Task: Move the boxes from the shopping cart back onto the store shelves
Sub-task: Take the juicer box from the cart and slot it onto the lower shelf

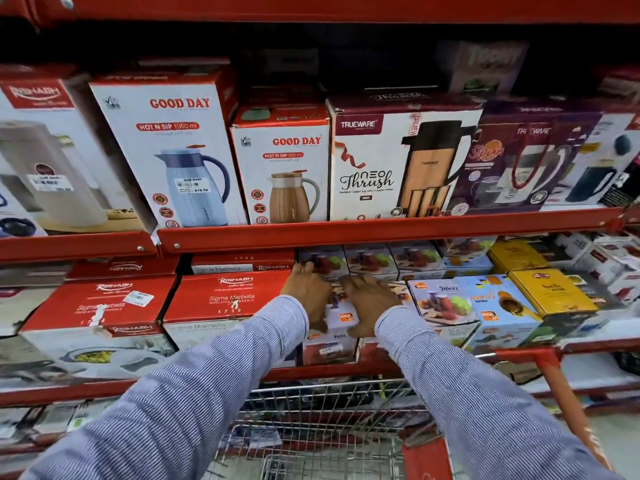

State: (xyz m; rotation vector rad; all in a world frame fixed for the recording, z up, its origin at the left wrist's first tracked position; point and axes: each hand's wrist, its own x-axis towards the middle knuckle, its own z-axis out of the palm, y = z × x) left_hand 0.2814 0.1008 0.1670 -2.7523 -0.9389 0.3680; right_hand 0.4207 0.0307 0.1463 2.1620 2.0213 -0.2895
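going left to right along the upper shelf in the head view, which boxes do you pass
Rishabh box → Good Day 1000 ml jug box → Good Day 500 ml jug box → Trueware Neo Thrush box → purple Trueware box

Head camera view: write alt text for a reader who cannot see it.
Both hands, left hand and right hand, press a juicer box into the lower red shelf, between red Rishabh boxes and more juicer boxes. Boxed flasks fill the shelf above; a wire shopping cart stands below.

Both striped-sleeved arms reach forward, nearly parallel. The left hand (306,292) and right hand (367,301) lie palms down, fingers spread, apparently pressing.
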